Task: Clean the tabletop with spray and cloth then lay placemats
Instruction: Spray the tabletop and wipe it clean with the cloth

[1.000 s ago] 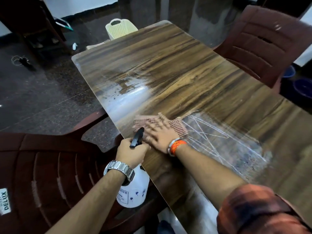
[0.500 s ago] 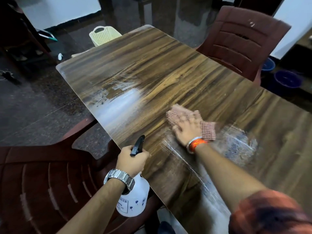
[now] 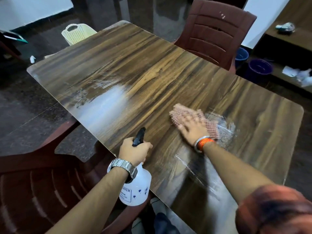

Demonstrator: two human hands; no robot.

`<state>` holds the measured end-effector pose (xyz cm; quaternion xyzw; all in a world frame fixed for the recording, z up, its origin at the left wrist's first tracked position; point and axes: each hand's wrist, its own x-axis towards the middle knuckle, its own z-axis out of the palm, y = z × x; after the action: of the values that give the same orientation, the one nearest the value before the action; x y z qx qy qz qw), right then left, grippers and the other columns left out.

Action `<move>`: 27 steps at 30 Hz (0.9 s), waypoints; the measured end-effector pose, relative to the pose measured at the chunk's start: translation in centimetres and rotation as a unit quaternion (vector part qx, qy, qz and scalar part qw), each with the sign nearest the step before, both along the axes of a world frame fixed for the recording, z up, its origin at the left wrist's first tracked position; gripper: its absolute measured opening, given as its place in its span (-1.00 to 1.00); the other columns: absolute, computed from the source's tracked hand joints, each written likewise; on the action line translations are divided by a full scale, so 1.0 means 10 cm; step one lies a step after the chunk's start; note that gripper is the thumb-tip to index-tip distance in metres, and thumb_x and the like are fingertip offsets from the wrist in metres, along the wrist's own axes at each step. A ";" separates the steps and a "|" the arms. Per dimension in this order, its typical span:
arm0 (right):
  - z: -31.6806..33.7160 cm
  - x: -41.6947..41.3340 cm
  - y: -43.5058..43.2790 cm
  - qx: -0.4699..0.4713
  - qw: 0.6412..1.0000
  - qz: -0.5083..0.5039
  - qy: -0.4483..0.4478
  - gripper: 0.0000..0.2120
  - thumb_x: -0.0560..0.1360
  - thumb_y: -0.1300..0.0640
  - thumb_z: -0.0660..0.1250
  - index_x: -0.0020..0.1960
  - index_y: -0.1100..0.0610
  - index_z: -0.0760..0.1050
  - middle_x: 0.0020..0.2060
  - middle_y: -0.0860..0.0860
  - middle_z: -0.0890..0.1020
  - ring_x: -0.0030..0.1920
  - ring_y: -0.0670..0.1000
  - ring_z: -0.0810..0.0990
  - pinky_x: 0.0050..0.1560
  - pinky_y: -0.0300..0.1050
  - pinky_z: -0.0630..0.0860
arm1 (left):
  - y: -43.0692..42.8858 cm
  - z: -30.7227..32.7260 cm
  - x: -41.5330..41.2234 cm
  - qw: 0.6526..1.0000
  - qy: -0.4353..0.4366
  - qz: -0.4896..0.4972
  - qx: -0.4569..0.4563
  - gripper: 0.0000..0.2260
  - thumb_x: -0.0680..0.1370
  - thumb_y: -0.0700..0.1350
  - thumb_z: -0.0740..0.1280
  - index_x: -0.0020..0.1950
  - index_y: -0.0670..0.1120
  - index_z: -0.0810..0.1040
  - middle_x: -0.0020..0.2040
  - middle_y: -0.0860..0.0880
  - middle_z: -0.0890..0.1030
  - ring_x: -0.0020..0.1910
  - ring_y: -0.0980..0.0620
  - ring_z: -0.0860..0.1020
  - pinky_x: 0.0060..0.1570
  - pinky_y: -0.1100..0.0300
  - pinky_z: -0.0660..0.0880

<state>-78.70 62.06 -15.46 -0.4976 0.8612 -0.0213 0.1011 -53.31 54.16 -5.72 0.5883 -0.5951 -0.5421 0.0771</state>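
Observation:
A wood-grain tabletop (image 3: pixel 152 68) fills the middle of the view, with wet streaks near its right side and a glossy patch at the left. My right hand (image 3: pixel 192 128) lies flat on a pink waffle cloth (image 3: pixel 211 128) and presses it onto the table; both are motion-blurred. My left hand (image 3: pixel 134 152) grips the neck of a white spray bottle (image 3: pixel 136 190) with a black nozzle, held just off the table's near left edge. No placemats are visible.
A maroon plastic chair (image 3: pixel 217 29) stands at the table's far side and another (image 3: pixel 33 191) at my near left. A cream basket (image 3: pixel 76 33) sits beyond the far left corner. Blue and purple buckets (image 3: pixel 258 68) stand on the floor at right.
My right hand has slid the cloth to the right across the table, away from the bottle and toward the wet streaks. My left hand has kept the bottle at the table's edge.

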 end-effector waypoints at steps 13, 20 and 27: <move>-0.03 0.10 0.49 0.003 0.984 -0.174 -0.037 -0.49 0.60 -0.25 -0.10 0.53 -0.23 -0.01 0.55 -0.13 0.02 0.54 0.13 -0.12 0.48 0.17 -0.24 | -0.06 0.07 -0.26 1.000 0.009 -0.010 -0.004 -0.69 0.35 -0.01 0.56 -0.28 -0.12 0.47 -0.52 -0.04 0.49 -0.61 -0.01 0.45 -0.47 0.25 0.43; -0.01 0.61 0.64 0.008 0.990 -0.136 -0.043 -0.49 0.59 -0.25 -0.12 0.52 -0.23 -0.01 0.55 -0.13 0.02 0.54 0.13 -0.12 0.47 0.19 -0.22 | 0.06 0.09 -0.33 0.998 0.000 -0.055 -0.008 -0.70 0.37 -0.02 0.55 -0.34 -0.06 0.45 -0.58 0.00 0.48 -0.63 0.00 0.45 -0.44 0.24 0.42; -0.05 1.17 0.96 0.009 0.983 0.177 -0.043 -0.50 0.58 -0.26 -0.07 0.51 -0.25 0.04 0.53 -0.18 0.08 0.54 0.06 -0.15 0.48 0.12 -0.27 | 0.11 0.19 -0.35 0.991 -0.005 -0.134 0.019 -0.77 0.24 -0.06 0.52 -0.29 -0.18 0.59 -0.50 -0.10 0.56 -0.54 -0.03 0.48 -0.33 0.13 0.42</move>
<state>-67.01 71.66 -15.94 -0.6397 0.7547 -0.0165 0.1445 -56.83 55.24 -3.87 0.5075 -0.6587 -0.5554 -0.0101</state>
